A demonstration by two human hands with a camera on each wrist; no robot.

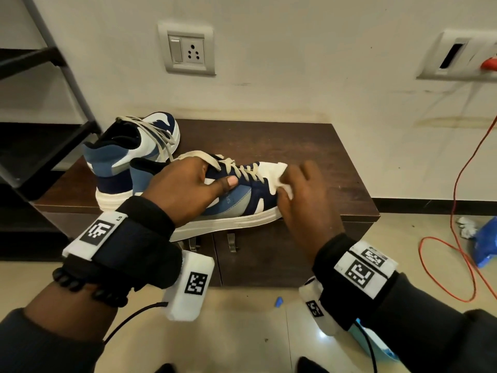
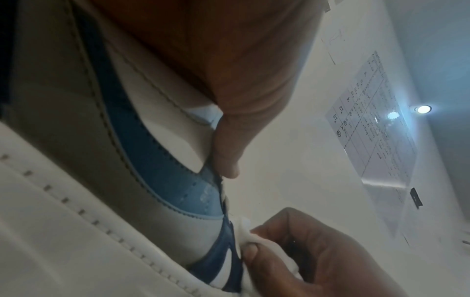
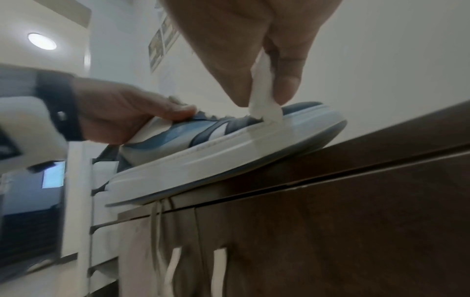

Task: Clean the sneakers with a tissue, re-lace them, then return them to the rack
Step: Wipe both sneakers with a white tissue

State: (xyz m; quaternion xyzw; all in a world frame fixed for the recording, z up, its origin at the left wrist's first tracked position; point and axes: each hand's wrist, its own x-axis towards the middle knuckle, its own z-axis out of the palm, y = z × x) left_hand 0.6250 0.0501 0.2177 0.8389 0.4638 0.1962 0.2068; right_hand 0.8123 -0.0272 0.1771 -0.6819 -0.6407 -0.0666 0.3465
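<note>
Sneaker [image 1: 228, 200] lies on the dark bench [image 1: 309, 146], left hand [image 1: 185, 189] clamped around its laced collar while the right hand [image 1: 304, 200] pinches a tissue [image 1: 279, 175] against the toe; its pair [image 1: 126, 160] stands just behind. Left wrist view shows the thumb pressing the soft upper. Right wrist view shows the stiff white sole overhanging the bench edge, probably light, best held at the collar.

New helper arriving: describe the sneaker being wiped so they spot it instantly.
Find the dark wooden cabinet below the wall socket; two blue-and-white sneakers sit on it. Yours is the near sneaker, overhanging the front edge, held by the left hand, a white tissue at its toe.
</note>
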